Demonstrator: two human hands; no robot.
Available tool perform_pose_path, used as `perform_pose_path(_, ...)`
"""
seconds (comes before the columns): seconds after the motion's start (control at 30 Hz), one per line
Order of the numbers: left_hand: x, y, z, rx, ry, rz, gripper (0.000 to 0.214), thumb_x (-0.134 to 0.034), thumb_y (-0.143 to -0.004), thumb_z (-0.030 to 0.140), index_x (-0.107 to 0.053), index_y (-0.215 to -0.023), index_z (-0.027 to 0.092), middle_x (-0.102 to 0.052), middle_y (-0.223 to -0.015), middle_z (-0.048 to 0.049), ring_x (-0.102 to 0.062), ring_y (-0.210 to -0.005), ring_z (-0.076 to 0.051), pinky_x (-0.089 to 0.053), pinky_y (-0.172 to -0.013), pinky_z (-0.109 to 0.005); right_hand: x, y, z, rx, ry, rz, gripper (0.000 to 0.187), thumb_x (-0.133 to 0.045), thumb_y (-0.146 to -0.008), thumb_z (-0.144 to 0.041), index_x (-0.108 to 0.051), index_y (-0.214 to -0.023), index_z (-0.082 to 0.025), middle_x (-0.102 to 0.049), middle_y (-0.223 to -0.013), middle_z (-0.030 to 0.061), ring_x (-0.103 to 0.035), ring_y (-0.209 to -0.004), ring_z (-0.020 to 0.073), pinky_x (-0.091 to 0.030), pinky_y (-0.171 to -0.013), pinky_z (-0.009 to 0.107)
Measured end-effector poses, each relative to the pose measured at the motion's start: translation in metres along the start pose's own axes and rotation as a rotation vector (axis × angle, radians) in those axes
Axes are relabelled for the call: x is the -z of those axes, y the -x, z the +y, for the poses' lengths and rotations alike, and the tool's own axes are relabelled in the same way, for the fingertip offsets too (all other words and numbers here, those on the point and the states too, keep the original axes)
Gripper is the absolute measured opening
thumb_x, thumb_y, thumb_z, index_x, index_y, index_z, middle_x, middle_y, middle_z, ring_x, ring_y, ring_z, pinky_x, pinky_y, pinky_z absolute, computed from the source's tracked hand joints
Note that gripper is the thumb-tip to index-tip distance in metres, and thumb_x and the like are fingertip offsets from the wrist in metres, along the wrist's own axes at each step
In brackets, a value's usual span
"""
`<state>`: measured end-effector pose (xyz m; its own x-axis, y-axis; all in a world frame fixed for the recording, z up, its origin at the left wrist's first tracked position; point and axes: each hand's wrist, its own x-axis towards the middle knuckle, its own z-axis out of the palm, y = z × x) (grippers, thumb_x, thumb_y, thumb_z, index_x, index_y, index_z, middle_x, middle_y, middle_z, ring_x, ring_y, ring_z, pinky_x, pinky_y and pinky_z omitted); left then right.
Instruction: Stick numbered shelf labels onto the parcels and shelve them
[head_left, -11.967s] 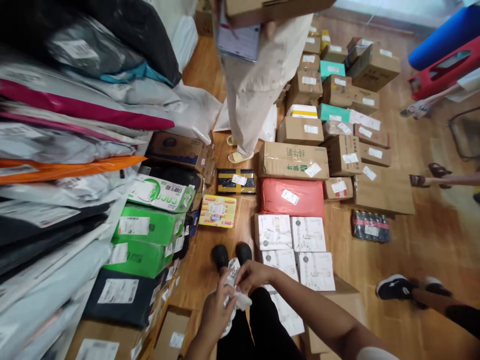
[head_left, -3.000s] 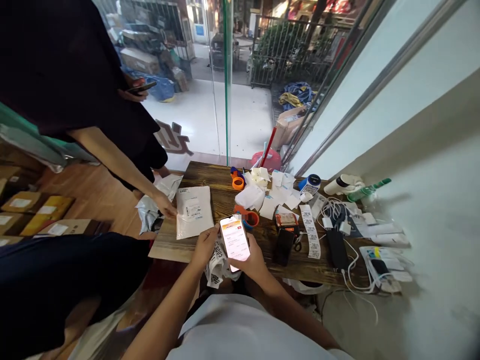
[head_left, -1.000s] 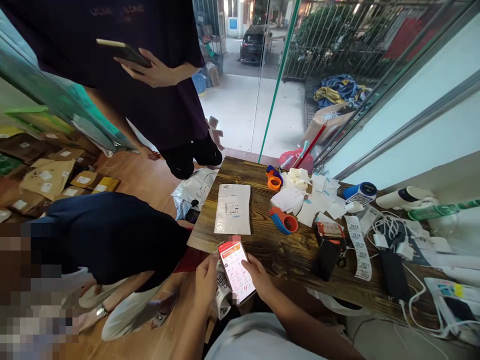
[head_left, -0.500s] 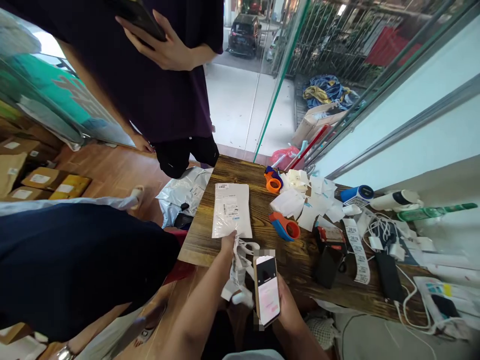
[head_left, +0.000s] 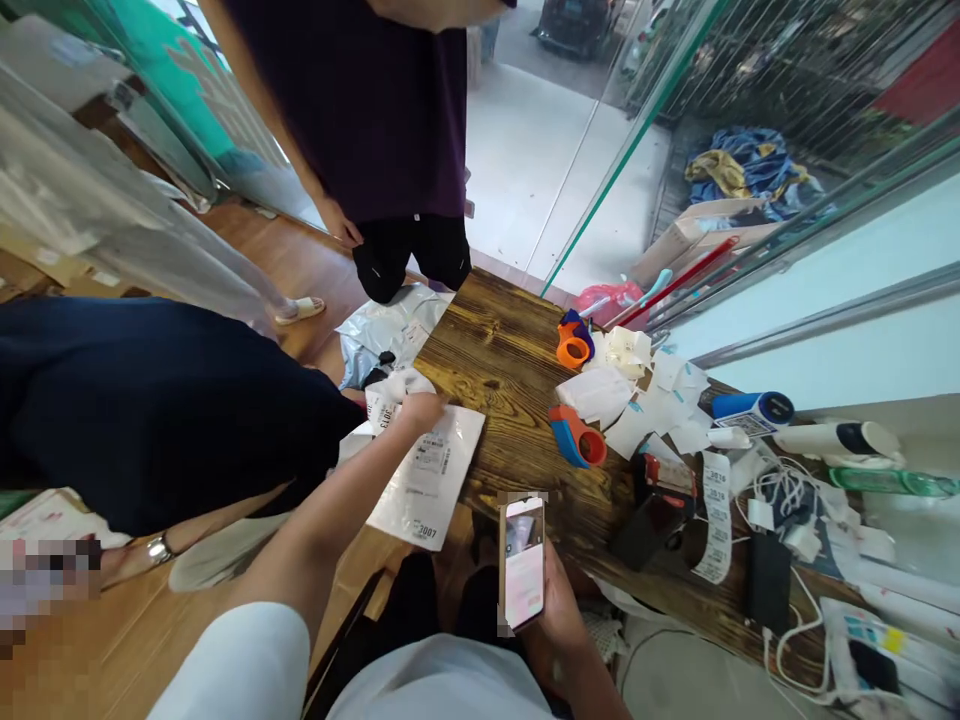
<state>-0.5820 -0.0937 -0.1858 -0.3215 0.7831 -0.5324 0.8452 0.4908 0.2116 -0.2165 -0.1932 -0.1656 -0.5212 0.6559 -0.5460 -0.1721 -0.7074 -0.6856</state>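
My left hand (head_left: 421, 408) is closed on a crumpled strip of white labels (head_left: 390, 392) and rests on the top edge of a flat white mailer bag (head_left: 429, 478), which hangs over the near left corner of the wooden table (head_left: 510, 350). The mailer bears a printed label and the number 3007. My right hand (head_left: 556, 600) holds a lit phone (head_left: 524, 562) upright below the table's front edge.
Tape dispensers (head_left: 574, 437), loose white papers (head_left: 637, 400), a label printer (head_left: 654, 480), cables and chargers (head_left: 780, 500) crowd the table's right part. A person in a purple shirt (head_left: 375, 110) stands at the far side. Another person in dark blue (head_left: 150, 400) is at my left. Grey mailers (head_left: 386, 330) lie on the floor.
My left hand has dragged the white mailer toward the table's left corner and turned it. The phone in my right hand has dropped a little lower. The person in purple has lowered an arm.
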Motion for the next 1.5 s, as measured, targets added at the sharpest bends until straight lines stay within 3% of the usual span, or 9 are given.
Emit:
perform_pose_path(0.2,0.001,0.053,-0.034,0.094,-0.063,0.168,0.046,-0.036,-0.095,0.04,-0.043,-0.139,0.028,-0.07,-0.103,-0.0134,-0.064,-0.098,-0.03,-0.043,-0.076,-0.035,0.004,-0.002,0.006,-0.059,0.006,-0.07,0.057,-0.071,-0.073,-0.054,-0.06,-0.122,-0.028,-0.062,-0.128,0.0065,-0.056,-0.12,0.026,-0.044,-0.101,0.039)
perform_pose_path(0.47,-0.021,0.135,-0.069,0.211,-0.033,0.287,0.042,-0.033,-0.094,0.047,-0.061,-0.121,0.031,-0.072,-0.102,-0.0081,-0.066,-0.091,-0.025,-0.037,-0.063,-0.027,-0.021,-0.013,0.0,-0.138,0.061,-0.18,0.059,-0.073,-0.07,-0.054,-0.062,-0.12,-0.027,-0.063,-0.126,0.0097,-0.055,-0.12,0.0291,-0.039,-0.105,0.045)
perform_pose_path(0.63,-0.05,0.178,-0.088,0.293,0.007,0.261,0.043,-0.035,-0.091,0.05,-0.068,-0.106,0.027,-0.072,-0.087,-0.0097,-0.066,-0.081,-0.027,-0.037,-0.061,-0.028,-0.03,-0.019,0.007,-0.193,0.069,-0.223,0.058,-0.075,-0.07,-0.049,-0.061,-0.121,-0.027,-0.062,-0.129,0.0085,-0.054,-0.123,0.0267,-0.035,-0.108,0.043)
perform_pose_path(0.77,-0.095,0.208,-0.099,0.403,0.221,0.162,0.039,-0.041,-0.088,0.045,-0.068,-0.108,0.027,-0.071,-0.09,-0.0137,-0.065,-0.085,-0.033,-0.041,-0.069,-0.035,-0.038,-0.02,0.011,-0.21,0.052,-0.242,0.059,-0.076,-0.069,-0.049,-0.061,-0.121,-0.026,-0.063,-0.126,0.0101,-0.058,-0.117,0.0277,-0.039,-0.105,0.044)
perform_pose_path(0.9,-0.139,0.203,-0.098,0.398,0.617,0.069,0.051,-0.046,-0.084,0.056,-0.065,-0.116,0.02,-0.071,-0.102,-0.0159,-0.064,-0.096,-0.034,-0.044,-0.079,-0.038,-0.05,-0.019,0.01,-0.261,0.053,-0.275,0.059,-0.078,-0.067,-0.048,-0.062,-0.118,-0.024,-0.067,-0.119,0.0117,-0.059,-0.115,0.0291,-0.042,-0.102,0.046)
perform_pose_path(1.0,-0.156,0.189,-0.093,0.321,0.773,0.047,0.057,-0.052,-0.081,0.059,-0.062,-0.12,0.018,-0.07,-0.111,-0.0128,-0.065,-0.1,-0.03,-0.047,-0.082,-0.034,-0.057,-0.017,0.009,-0.273,0.039,-0.274,0.061,-0.079,-0.064,-0.049,-0.062,-0.117,-0.024,-0.066,-0.121,0.0115,-0.057,-0.117,0.0296,-0.041,-0.103,0.046)
perform_pose_path(1.17,-0.16,0.17,-0.079,0.214,0.934,0.051,0.052,-0.057,-0.078,0.056,-0.066,-0.113,0.019,-0.069,-0.115,-0.0089,-0.065,-0.1,-0.026,-0.048,-0.081,-0.028,-0.058,-0.015,0.009,-0.255,0.057,-0.244,0.058,-0.079,-0.065,-0.049,-0.064,-0.116,-0.025,-0.065,-0.122,0.0109,-0.055,-0.121,0.0299,-0.038,-0.105,0.046)
perform_pose_path(1.33,-0.156,0.155,-0.063,0.256,0.924,0.108,0.053,-0.056,-0.076,0.061,-0.068,-0.108,0.021,-0.071,-0.107,-0.0099,-0.065,-0.096,-0.029,-0.045,-0.078,-0.032,-0.053,-0.015,0.01,-0.251,0.013,-0.26,0.06,-0.079,-0.065,-0.048,-0.062,-0.119,-0.026,-0.064,-0.124,0.0097,-0.053,-0.123,0.0299,-0.035,-0.107,0.048)
perform_pose_path(1.5,-0.15,0.174,-0.074,0.279,1.011,0.232,0.035,-0.048,-0.08,0.05,-0.068,-0.085,0.022,-0.071,-0.09,-0.0054,-0.063,-0.087,-0.025,-0.044,-0.077,-0.031,-0.051,-0.014,0.007,-0.224,0.003,-0.257,0.062,-0.078,-0.066,-0.048,-0.06,-0.122,-0.028,-0.063,-0.126,0.0082,-0.049,-0.127,0.028,-0.032,-0.11,0.045)
